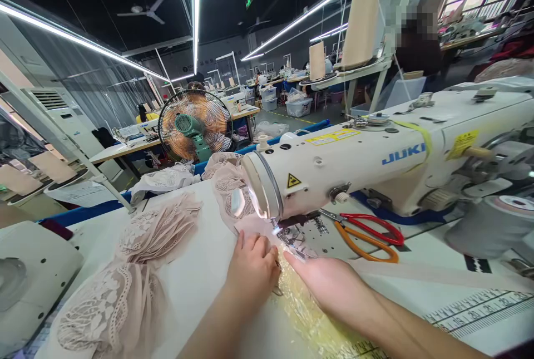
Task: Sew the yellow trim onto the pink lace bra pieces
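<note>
A white JUKI sewing machine point(317, 175) stands before me, its needle area lit. My left hand point(254, 264) rests just left of the presser foot point(292, 245), its fingers curled onto pale pink lace fabric point(250, 225). A small piece of metal shows beneath that hand, too covered to name. My right hand point(329, 284) lies right of the foot with one digit pointing at it; its other fingers are hidden. Shiny yellow material point(308, 311) runs between and under my hands. Behind the needle, more lace fabric stretches along the machine bed.
Red-and-orange-handled scissors point(371, 236) lie right of the needle. Stacked lace pieces point(158, 231) and another lace bundle point(108, 309) lie at left. A grey thread cone point(488, 225) stands at right. Beyond the table are a fan point(192, 125) and a seated person point(417, 53).
</note>
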Available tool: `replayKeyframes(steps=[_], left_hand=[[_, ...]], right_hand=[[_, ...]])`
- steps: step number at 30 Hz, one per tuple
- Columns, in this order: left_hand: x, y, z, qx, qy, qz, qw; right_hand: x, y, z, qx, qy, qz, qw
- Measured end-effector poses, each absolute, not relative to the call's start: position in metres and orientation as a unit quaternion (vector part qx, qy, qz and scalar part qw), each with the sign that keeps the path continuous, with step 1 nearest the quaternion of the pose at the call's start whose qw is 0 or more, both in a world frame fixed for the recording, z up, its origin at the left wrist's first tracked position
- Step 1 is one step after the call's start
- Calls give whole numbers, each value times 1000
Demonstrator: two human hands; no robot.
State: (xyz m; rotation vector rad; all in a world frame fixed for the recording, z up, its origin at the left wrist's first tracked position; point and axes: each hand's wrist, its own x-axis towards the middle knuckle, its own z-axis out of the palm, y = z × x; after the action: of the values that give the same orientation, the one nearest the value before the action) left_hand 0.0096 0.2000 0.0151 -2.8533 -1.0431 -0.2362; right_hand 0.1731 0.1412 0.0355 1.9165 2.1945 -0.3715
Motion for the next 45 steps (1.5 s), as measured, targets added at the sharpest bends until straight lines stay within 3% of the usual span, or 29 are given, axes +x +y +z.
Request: replayKeyframes(steps=[6,12,23,30,35,40,45], left_hand=[[8,207,10,-906,-411,-65,79],[5,215,11,-837,-537,-87,55],[19,248,31,-823,-564,-18,-67],[35,257,39,-826,-542,-52,-143],[-38,226,67,-772,-609,-155,-93],[-162,181,114,-603,-764,-229,1],[-220,132,123,-467,-832,-298,-24]], right_hand=[[181,129,6,646,756,-108,5],[183,125,12,654,747,-102,-61],[198,131,-26,648,734,-191,-72],[205,139,-34,628,737,-237,-77],[201,135,-27,632,734,-240,-68],[199,127,-20,617,746,-216,-123],[197,126,-15,624,741,-211,-131]])
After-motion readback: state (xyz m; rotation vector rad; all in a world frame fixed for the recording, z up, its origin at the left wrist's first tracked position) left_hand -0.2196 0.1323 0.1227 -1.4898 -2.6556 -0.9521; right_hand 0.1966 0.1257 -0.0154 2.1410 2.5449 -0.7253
